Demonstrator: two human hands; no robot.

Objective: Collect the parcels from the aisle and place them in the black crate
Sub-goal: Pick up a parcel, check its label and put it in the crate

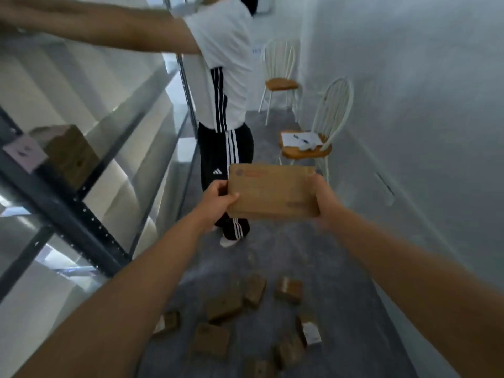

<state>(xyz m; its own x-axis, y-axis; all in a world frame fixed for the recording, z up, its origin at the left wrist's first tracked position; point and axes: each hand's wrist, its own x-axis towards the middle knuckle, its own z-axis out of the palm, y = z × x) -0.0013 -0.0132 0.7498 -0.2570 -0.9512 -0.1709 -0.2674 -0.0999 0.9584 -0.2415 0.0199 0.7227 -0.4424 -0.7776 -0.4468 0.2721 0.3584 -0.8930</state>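
Parcel (272, 192): flat brown cardboard, red print along top, held above aisle floor
Long axis: left–right, broad face toward camera
Left hand (218, 195): grip closed on left edge
Right hand (326, 197): grip closed on right edge

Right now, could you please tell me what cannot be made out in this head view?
Black crate: nowhere in the head view.
Print on the held parcel: blurred, unreadable.
Other person: head mostly cut off by the top edge.
Floor parcel: cut off by the bottom edge.
Papers on the near chair: too small to read.
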